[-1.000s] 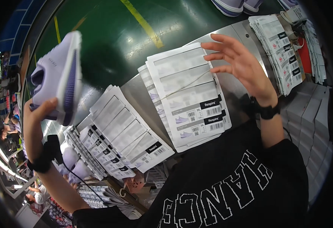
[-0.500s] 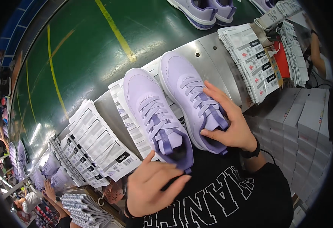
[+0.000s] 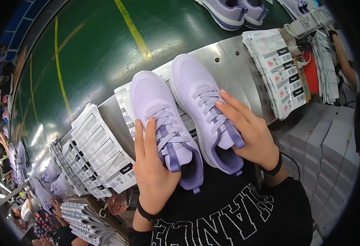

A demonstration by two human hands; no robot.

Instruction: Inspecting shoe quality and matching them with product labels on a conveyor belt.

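Note:
Two lilac sneakers with darker purple heel linings and pull tabs lie side by side, toes pointing away from me. My left hand holds the left sneaker, fingers along its outer side and laces, its thumb hidden near the collar. Around the right sneaker is my right hand, with fingertips on the laces and the thumb out of sight at the shoe opening. Both shoes rest over printed paper sheets on a metal ledge, their heels close to my black shirt.
Beyond the ledge runs a green belt with yellow lines, carrying more lilac shoes. Stacks of printed sheets stand left and right. White boxes are piled at right. Other people work at the far left and right edges.
My left hand has moved up and forward from the left sneaker's heel to grip its side. My right hand stays on the right sneaker, its fingers shifted slightly over the laces.

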